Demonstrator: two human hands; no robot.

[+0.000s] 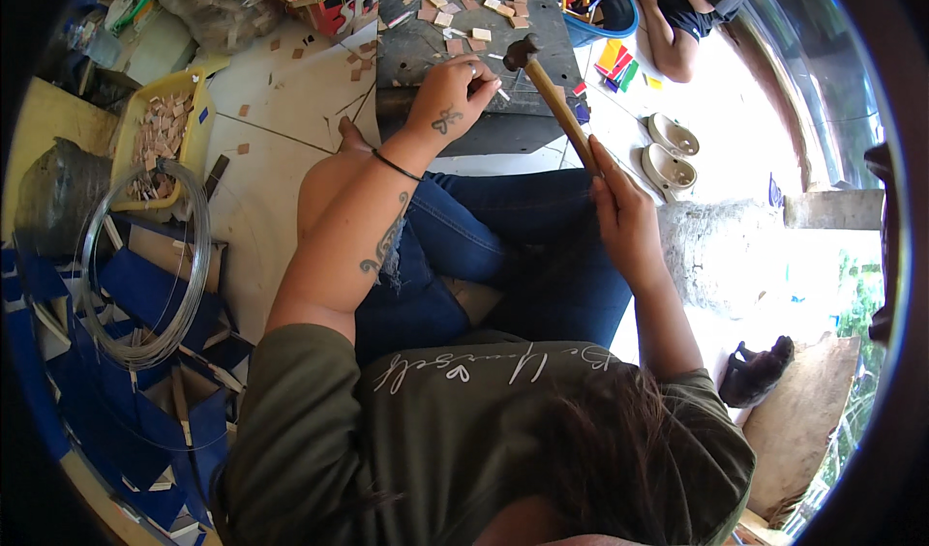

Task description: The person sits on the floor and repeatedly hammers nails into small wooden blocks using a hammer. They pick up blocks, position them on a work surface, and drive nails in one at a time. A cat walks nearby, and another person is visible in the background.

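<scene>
My left hand rests on a dark work block and pinches a small thin white piece upright against its top. My right hand grips the wooden handle of a hammer. The hammer's dark head hangs just above and right of my left fingers. Several small tan and pink wooden tiles lie scattered over the far part of the block. I sit on the floor in blue jeans, with the block in front of my knees.
A coil of wire lies at my left over blue cardboard. A yellow tray holds several small wooden pieces. Two white bowls sit at right. Another person sits beyond the block beside a blue basin and coloured pieces.
</scene>
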